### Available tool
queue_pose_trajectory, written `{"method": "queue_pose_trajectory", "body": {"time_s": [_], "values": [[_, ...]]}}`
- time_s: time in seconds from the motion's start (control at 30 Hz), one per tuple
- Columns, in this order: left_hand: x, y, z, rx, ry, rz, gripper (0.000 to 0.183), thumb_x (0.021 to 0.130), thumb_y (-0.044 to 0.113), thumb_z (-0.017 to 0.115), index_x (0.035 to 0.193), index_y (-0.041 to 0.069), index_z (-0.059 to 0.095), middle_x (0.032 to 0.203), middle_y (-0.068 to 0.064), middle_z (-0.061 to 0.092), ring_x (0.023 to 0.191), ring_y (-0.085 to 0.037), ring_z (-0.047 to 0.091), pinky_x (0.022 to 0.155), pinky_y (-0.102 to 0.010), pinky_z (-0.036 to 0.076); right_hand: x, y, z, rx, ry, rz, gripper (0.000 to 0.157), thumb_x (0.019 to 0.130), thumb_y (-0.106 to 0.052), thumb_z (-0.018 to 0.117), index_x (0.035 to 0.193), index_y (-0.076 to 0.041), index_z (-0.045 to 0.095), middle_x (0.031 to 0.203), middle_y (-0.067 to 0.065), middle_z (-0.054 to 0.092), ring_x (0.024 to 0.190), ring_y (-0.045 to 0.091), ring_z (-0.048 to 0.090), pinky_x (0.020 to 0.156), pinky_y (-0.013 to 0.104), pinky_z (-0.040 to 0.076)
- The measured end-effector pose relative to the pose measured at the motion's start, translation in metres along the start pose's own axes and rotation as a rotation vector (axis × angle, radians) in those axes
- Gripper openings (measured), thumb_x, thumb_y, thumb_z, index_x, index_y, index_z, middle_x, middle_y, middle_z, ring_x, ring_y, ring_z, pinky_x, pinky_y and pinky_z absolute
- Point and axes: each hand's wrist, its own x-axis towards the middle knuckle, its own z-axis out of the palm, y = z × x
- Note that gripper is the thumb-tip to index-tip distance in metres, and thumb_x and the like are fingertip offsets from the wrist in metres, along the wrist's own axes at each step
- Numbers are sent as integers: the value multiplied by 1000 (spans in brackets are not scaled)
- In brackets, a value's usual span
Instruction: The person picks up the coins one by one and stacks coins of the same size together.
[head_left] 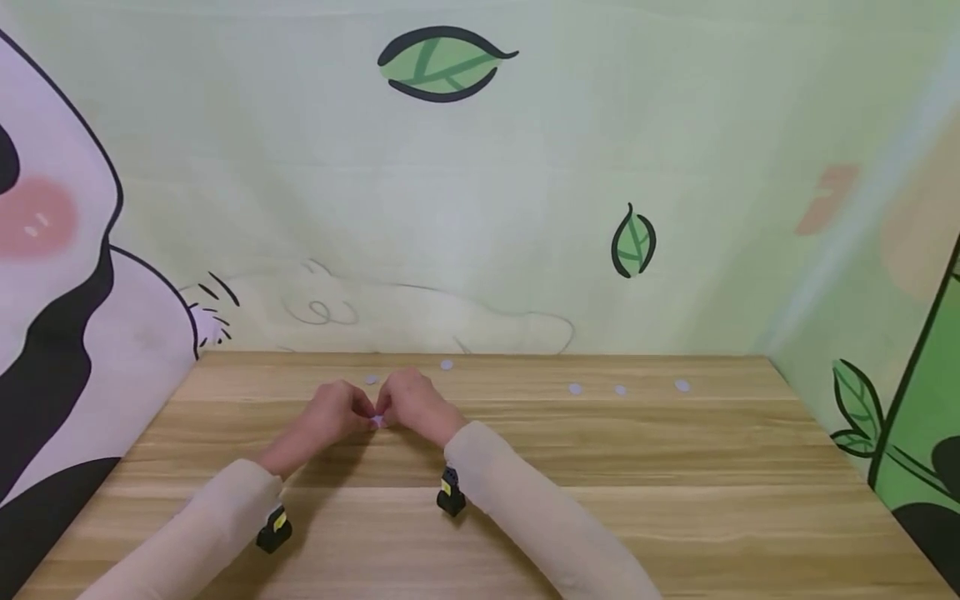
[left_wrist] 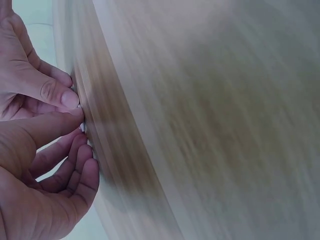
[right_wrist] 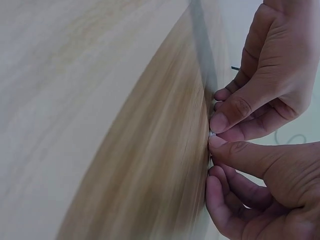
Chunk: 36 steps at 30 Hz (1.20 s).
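In the head view both hands meet over the left half of the wooden table, fingertips close to its surface. Between them shows a small pale disc [head_left: 378,422], mostly covered by fingers; only a thin white edge of it appears in the right wrist view. My left hand [head_left: 330,410] pinches the disc from the left with thumb and finger. From the right, my right hand [head_left: 416,406] pinches it the same way, the two thumbs nearly touching. Just beyond the hands lie two more pale discs, one [head_left: 372,380] behind the left hand and another [head_left: 447,365] farther back.
The wooden table [head_left: 600,492] ends at a wall covering [head_left: 525,167] printed with leaves and a panda. Three pale discs lie toward the right rear: one [head_left: 575,389], a second [head_left: 620,390] and a third [head_left: 682,386]. Each sleeved wrist carries a small black camera.
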Motion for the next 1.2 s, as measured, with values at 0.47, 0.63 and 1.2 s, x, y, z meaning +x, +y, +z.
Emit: {"method": "queue_pose_trajectory", "body": {"time_s": [0.47, 0.63, 1.2], "values": [[7, 14, 13, -25, -35, 15, 7, 78, 2, 83, 80, 1, 76, 76, -5, 74, 71, -10, 62, 69, -30, 53, -19, 14, -7, 69, 5, 73, 9, 84, -12, 84, 93, -11, 82, 94, -3, 78, 91, 12, 67, 81, 21, 51], [13, 21, 21, -27, -36, 56, 7, 77, 1, 83, 79, 0, 76, 75, -5, 74, 69, -9, 61, 68, -28, 53, -28, 19, -11, 55, 27, 109, 11, 81, -11, 86, 91, -13, 82, 95, -3, 77, 86, 10, 64, 75, 20, 50], [25, 47, 44, -78, -75, 97, 7, 77, -3, 82, 81, -3, 77, 76, -9, 75, 67, -8, 58, 62, -24, 51, -58, 42, -21, 64, 42, 148, 6, 85, -9, 82, 91, -10, 81, 97, 1, 76, 88, 12, 63, 77, 24, 52]]}}
